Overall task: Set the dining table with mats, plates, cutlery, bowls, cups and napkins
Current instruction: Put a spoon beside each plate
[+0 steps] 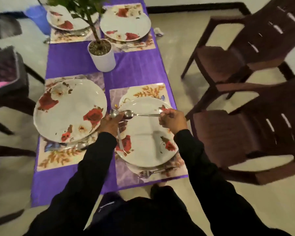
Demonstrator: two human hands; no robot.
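Over the near right floral plate (148, 143), my right hand (172, 120) pinches the handle of a metal spoon (140, 114), bowl pointing left. My left hand (111, 124) grips another spoon (114, 113) upright, its handle hanging down below the hand. The plate lies on a floral mat (124, 174) with a fork (152, 172) at its near edge. A second plate (70, 109) sits on the near left mat (58, 159), cutlery partly hidden under its near rim. Two more plates (126, 23) (66, 21) rest on mats at the far end.
A purple cloth (71, 58) covers the narrow table. A white pot with a plant (102, 55) stands at its middle. Dark brown chairs (245, 57) (254, 138) stand to the right, darker chairs (8, 77) to the left. A blue bucket (38, 17) is on the floor far left.
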